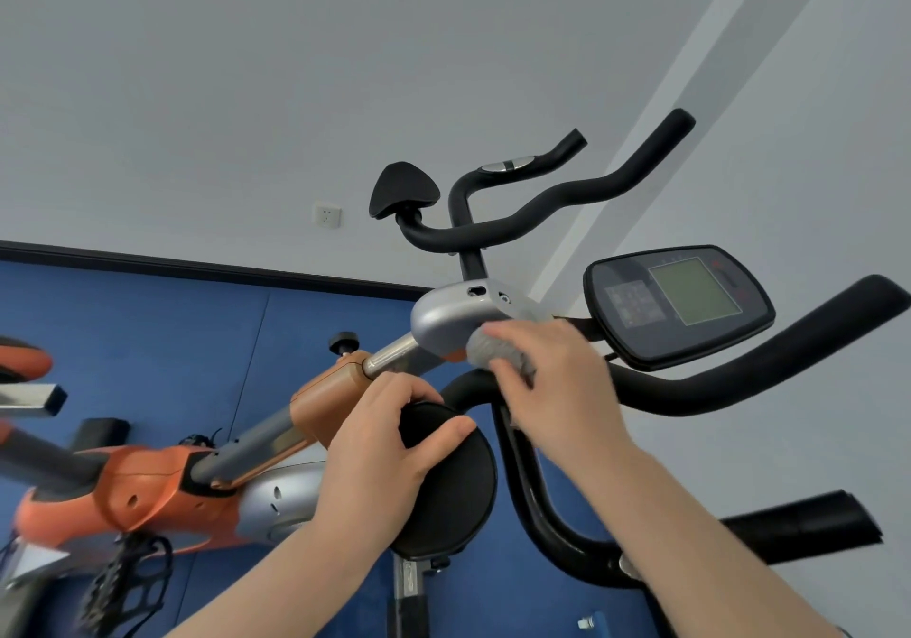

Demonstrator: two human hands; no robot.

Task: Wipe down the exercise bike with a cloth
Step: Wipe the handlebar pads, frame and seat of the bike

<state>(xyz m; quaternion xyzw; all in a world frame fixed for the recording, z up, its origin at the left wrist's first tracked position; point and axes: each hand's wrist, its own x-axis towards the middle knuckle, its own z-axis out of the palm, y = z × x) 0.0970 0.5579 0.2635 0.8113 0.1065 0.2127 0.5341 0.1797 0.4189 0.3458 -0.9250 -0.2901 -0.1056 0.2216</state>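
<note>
The exercise bike (162, 484) has an orange and silver frame, black handlebars (700, 381) and a console (685, 302) with a green screen. My right hand (552, 381) grips a bunched grey cloth (498, 349) and holds it against the underside of the silver housing (443, 317) at the handlebar stem. My left hand (379, 445) grips the top edge of a round black elbow pad (453, 494), thumb over its face. A second black pad (402, 189) sits on the far side of the bars.
A blue floor mat (148, 322) lies under the bike, meeting a grey wall with a white socket (327, 216). A black pedal (128, 583) hangs at lower left. Another bike's orange part (19, 359) shows at the left edge. A small white and blue object (589, 621) lies at the bottom.
</note>
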